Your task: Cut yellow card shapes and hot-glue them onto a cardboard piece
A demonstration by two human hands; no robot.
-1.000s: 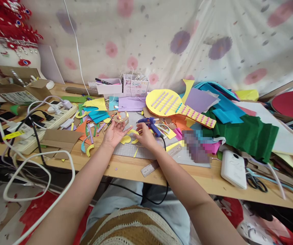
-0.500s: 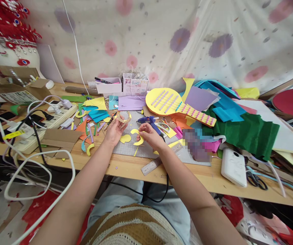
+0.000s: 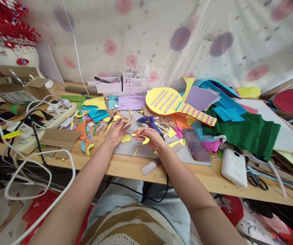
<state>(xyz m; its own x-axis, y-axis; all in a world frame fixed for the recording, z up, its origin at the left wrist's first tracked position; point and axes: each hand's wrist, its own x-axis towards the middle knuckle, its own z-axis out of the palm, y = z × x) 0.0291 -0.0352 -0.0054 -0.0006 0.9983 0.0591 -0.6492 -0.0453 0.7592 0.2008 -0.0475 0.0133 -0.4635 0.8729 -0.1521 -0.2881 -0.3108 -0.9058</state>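
Observation:
Over the grey cutting mat (image 3: 122, 149), my left hand (image 3: 116, 132) holds a curved brown cardboard piece (image 3: 127, 119) with some yellow on it, pinched at its left end. My right hand (image 3: 152, 136) is closed on a yellow crescent (image 3: 144, 140), a short way to the right and apart from the cardboard piece. A rounded yellow scrap (image 3: 125, 138) lies on the mat between and below the hands. Just beyond my right hand rests a blue glue gun (image 3: 148, 120).
A yellow paper lute (image 3: 165, 101) lies at the back. Coloured scraps (image 3: 91, 127) and a power strip (image 3: 57, 124) are on the left. Nearer the front are a metal ruler (image 3: 150, 166), a white power bank (image 3: 234, 166) and scissors (image 3: 257, 180).
The yellow crescent has turned from upright to nearly level in my right hand. My left hand has shifted slightly right, tilting the cardboard piece.

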